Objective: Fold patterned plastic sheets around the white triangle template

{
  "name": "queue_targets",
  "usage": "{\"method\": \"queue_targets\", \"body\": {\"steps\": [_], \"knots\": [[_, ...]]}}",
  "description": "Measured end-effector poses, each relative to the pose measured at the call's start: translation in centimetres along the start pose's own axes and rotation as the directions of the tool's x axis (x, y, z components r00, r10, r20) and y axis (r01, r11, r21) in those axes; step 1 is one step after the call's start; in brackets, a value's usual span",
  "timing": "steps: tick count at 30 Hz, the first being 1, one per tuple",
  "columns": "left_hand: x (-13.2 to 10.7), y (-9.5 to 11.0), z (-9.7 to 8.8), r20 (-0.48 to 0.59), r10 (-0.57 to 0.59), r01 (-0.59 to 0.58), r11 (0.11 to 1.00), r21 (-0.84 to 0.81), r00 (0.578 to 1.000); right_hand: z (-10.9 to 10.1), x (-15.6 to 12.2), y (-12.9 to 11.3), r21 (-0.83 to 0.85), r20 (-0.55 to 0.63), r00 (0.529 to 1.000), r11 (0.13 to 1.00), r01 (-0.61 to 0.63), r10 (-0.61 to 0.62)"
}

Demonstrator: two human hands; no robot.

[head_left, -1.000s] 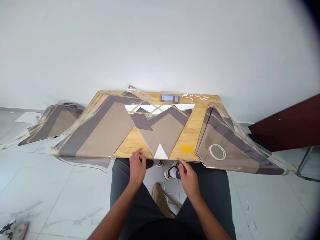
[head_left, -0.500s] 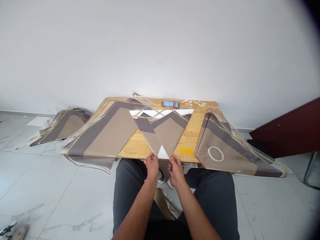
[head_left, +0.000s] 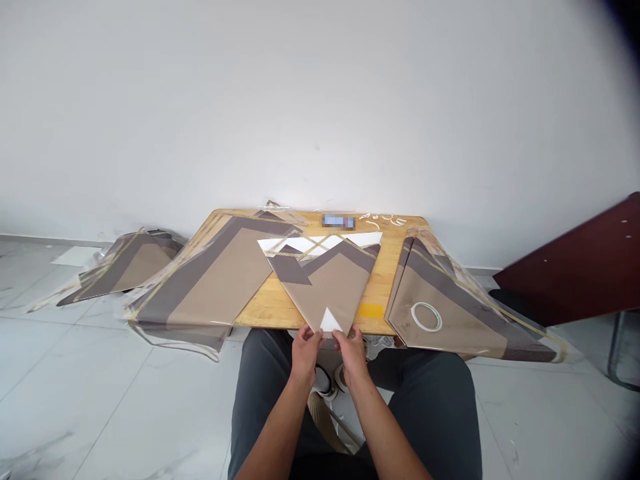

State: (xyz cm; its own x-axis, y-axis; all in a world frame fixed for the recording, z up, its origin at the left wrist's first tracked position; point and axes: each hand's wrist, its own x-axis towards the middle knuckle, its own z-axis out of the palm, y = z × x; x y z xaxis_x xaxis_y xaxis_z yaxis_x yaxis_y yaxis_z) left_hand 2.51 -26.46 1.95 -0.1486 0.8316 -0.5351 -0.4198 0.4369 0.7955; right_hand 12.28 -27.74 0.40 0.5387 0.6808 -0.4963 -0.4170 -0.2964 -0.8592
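A folded sheet of wrapping paper (head_left: 333,283), beige and grey-brown with thin gold lines and a white top strip, tapers toward me on the table. A small white triangle (head_left: 329,321) shows at its narrow near end. My left hand (head_left: 306,352) is closed on the left side of that end, thumb on top. On its right side my right hand (head_left: 351,352) pinches the paper in the same way. The fingers beneath the paper are partly hidden. Both thumbs lie close together just below the triangle.
The wooden table (head_left: 273,303) stands against a white wall. More patterned wrapping sheets (head_left: 220,273) lie on its left, overhanging the edge. On the right, a tape roll (head_left: 427,317) rests on a paper stack (head_left: 465,327). White strips (head_left: 383,219) and a blurred-out rectangular item (head_left: 339,221) are at the back.
My hands have come closer together at the paper's narrow end. The two lower flaps now look like one flat beige face, and the white triangle is smaller. The camera view has tilted slightly.
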Motion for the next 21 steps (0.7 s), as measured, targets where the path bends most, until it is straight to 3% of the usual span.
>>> {"method": "queue_targets", "body": {"steps": [4,7,12,17,21], "knots": [[-1.9,-0.3,-0.9,0.038,-0.019,0.019,1.000,0.003,0.999,-0.3,-0.6,0.0,-0.055,-0.014,0.999,0.998,0.041,-0.042],[-3.2,0.2,-1.4,0.097,-0.044,0.044,0.999,-0.004,0.994,-1.1,-0.9,-0.3,-0.052,0.045,0.998,0.998,0.039,-0.037],[-4.8,2.2,-1.8,0.115,-0.096,0.099,0.995,-0.019,0.989,-3.5,-1.4,-1.7,0.059,0.240,0.961,0.986,-0.153,0.135],[-5.8,5.3,-1.4,0.116,-0.131,0.134,0.991,-0.016,0.984,-4.2,-1.7,-5.1,0.010,0.284,0.943,0.983,-0.181,0.171],[-6.7,8.4,-0.5,0.117,-0.112,0.102,0.991,0.086,0.987,-3.7,-2.2,-9.3,-0.176,0.261,0.942,0.970,-0.168,0.210]]}}
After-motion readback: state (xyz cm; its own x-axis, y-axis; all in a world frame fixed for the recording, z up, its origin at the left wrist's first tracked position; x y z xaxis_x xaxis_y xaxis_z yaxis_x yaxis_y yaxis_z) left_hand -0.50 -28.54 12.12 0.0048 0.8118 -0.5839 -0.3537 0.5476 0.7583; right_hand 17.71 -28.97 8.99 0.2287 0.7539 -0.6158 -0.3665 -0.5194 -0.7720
